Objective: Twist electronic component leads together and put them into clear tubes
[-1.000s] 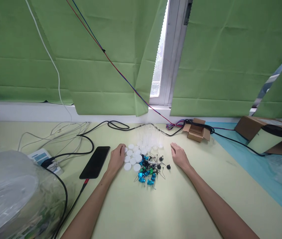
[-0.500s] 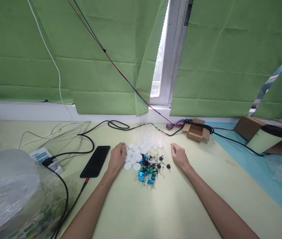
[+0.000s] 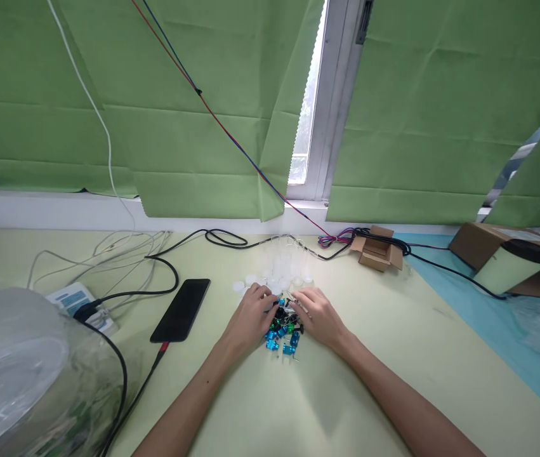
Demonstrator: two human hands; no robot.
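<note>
- Blue, green and black hardware pieces, some with thin bent metal wires, are heaped on the pale yellow tabletop, between the two hands.
- The left hand is placed along the left side of the heap, with its fingers bent inward over the pieces; whether anything is pinched cannot be told.
- The right hand is laid over the heap's right side, its fingers loosely bent and pointed toward the other hand; whether a piece is gripped cannot be told, as the fingertips are blurred among the parts.
- Clear plastic cylinders are stood close together just beyond the heap; their contents cannot be made out.
- White discs are seen beside the cylinders, past the left hand.
- A small cardboard box is set with its flaps open, and its back edge is crossed by a black cable.
- At far right, a pale label is borne by a larger cardboard box; beside it a pale green cylinder is topped in black.
- At left, green items are seen through a bulky clear plastic container.
- Blue print is carried by a white block, into which a black plug is fitted; the lettering is too small to be read.
- A dark-screened phone is connected to a red-tipped cable.
</note>
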